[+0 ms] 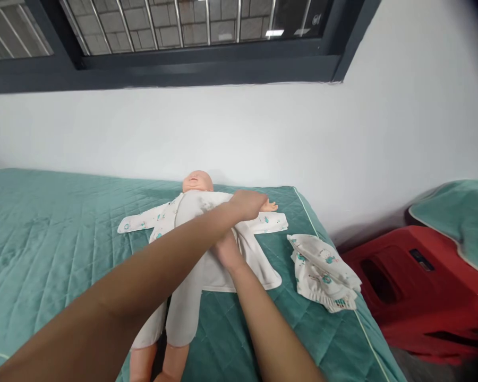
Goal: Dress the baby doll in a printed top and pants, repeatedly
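Note:
A baby doll (199,181) lies on its back, head toward the wall, its body and upper legs off-white and its lower legs bare plastic. Around its arm at the image right, just below the small plastic hand, my left hand (247,205) is closed. My right hand (226,248) is lower, at the doll's side over the spread shirt; its fingers are hidden behind my left forearm. The white printed baby shirt (167,215) covers the doll's other arm. Its open front panel (258,265) lies flat at the right, with a sleeve (271,223) stretched out beneath the doll's hand.
Folded printed baby pants (322,270) lie near the right edge of the green quilted bedspread (63,254). Beyond that edge stands a red plastic stool (402,286), with green cloth (462,212) behind it. A white wall and a barred window (199,32) rise at the back.

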The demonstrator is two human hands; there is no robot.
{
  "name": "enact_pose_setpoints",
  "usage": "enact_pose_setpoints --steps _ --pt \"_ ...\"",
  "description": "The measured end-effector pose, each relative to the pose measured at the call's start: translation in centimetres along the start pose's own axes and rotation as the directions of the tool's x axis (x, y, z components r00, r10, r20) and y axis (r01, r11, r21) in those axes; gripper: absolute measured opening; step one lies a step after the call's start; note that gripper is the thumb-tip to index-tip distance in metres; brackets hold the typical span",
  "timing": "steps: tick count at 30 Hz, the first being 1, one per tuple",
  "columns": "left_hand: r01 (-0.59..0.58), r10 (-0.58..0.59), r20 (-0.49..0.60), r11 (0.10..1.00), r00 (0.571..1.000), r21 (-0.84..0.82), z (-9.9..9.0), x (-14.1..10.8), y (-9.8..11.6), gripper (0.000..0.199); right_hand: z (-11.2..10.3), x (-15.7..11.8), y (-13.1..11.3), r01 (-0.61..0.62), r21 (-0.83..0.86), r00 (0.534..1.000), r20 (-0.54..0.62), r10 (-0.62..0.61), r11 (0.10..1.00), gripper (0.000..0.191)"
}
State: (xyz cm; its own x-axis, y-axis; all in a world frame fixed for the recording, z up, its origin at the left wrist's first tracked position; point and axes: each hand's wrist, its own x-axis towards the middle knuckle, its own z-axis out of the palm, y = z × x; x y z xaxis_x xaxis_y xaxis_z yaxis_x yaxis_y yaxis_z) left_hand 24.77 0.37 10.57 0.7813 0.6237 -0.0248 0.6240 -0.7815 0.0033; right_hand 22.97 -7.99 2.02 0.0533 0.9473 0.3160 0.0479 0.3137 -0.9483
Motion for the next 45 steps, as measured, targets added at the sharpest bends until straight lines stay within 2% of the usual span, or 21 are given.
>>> enact_pose_setpoints --steps 2,5,8,13,15,17,19,20,21,23,26,29,30,34,37,38,41,45 --pt "-0.019 0.019 0.005 1.000 1.000 -0.025 -0.6 -0.3 -0.8 0.026 -0.6 -0.1 -0.9 0.005 -0.010 0.999 0.048 -0.005 1.000 0.050" --pt "-0.024 0.025 0.010 0.997 1.000 -0.071 -1.3 -0.7 -1.5 0.023 -1.9 -0.1 -2.2 -0.074 -0.007 0.992 0.107 0.074 0.997 0.056" --pt "-0.024 0.026 0.016 0.993 1.000 -0.116 -1.6 -1.1 -2.0 0.024 -3.5 -0.1 -3.2 -0.121 0.020 0.967 0.230 0.114 0.992 0.053" --pt "-0.012 0.017 0.045 0.994 0.999 -0.104 -0.7 -1.6 -2.5 0.023 -6.6 -0.5 -3.8 -0.200 -0.027 0.891 0.411 0.193 0.979 0.049" --pt "-0.031 0.034 0.029 0.995 0.999 -0.099 -0.3 -1.8 -2.7 0.024 -7.7 -0.5 -3.7 -0.236 -0.048 0.872 0.430 0.233 0.971 0.046" --pt "-0.043 0.044 0.013 0.995 0.999 -0.089 0.0 -1.8 -2.7 0.025 -8.5 -0.4 -3.5 -0.253 -0.053 0.873 0.419 0.252 0.966 0.041" --pt "-0.035 0.035 0.006 0.997 0.999 -0.075 0.1 -1.8 -2.8 0.025 -9.0 -0.1 -3.0 -0.247 -0.105 0.897 0.351 0.268 0.963 0.030" --pt "-0.026 0.026 0.005 0.997 1.000 -0.073 0.1 -1.8 -2.9 0.024 -9.1 0.1 -2.7 -0.236 -0.189 0.917 0.280 0.283 0.953 0.024" --pt "-0.018 0.018 0.001 0.997 1.000 -0.077 0.1 -1.8 -2.9 0.023 -9.2 0.3 -2.4 -0.232 -0.304 0.937 0.184 0.296 0.924 0.020" --pt "-0.010 0.009 -0.008 0.995 1.000 -0.102 0.0 -1.9 -3.0 0.021 -9.2 0.8 -1.7 -0.269 -0.523 0.955 -0.034 0.295 0.809 0.017" --pt "-0.012 0.011 -0.009 0.991 1.000 -0.137 0.1 -2.0 -3.0 0.021 -9.0 1.2 -1.0 -0.382 -0.691 0.923 -0.255 0.286 0.614 0.021" --pt "-0.031 0.028 -0.030 0.992 0.999 -0.124 0.5 -2.1 -3.0 0.018 -8.9 1.4 -0.7 -0.454 -0.754 0.885 -0.322 0.336 0.475 0.026" --pt "-0.042 0.038 -0.043 0.993 0.998 -0.111 0.7 -2.2 -2.9 0.016 -9.0 1.4 -0.6 -0.466 -0.736 0.879 -0.323 0.350 0.491 0.024" --pt "-0.061 0.058 -0.064 0.996 0.996 -0.061 1.3 -2.1 -2.8 0.012 -10.2 1.8 0.2 -0.464 -0.478 0.877 -0.365 0.312 0.746 0.017" --pt "-0.065 0.062 -0.047 0.997 0.997 -0.049 1.6 -2.0 -2.6 0.012 -11.5 2.0 0.8 -0.418 -0.321 0.869 -0.413 0.272 0.850 0.006" --pt "-0.069 0.067 -0.043 0.996 0.997 -0.048 1.7 -2.1 -2.5 0.012 -11.9 2.1 0.9 -0.400 -0.258 0.866 -0.419 0.271 0.879 0.009" --pt "-0.068 0.066 -0.042 0.997 0.997 -0.041 1.9 -2.3 -2.3 0.014 -12.7 2.0 1.1 -0.364 -0.018 0.851 -0.412 0.325 0.931 0.015" --pt "-0.095 0.095 -0.018 0.995 0.995 -0.001 2.3 -2.7 -2.0 0.019 -13.6 2.0 1.4 -0.298 0.300 0.820 -0.406 0.403 0.906 0.017"
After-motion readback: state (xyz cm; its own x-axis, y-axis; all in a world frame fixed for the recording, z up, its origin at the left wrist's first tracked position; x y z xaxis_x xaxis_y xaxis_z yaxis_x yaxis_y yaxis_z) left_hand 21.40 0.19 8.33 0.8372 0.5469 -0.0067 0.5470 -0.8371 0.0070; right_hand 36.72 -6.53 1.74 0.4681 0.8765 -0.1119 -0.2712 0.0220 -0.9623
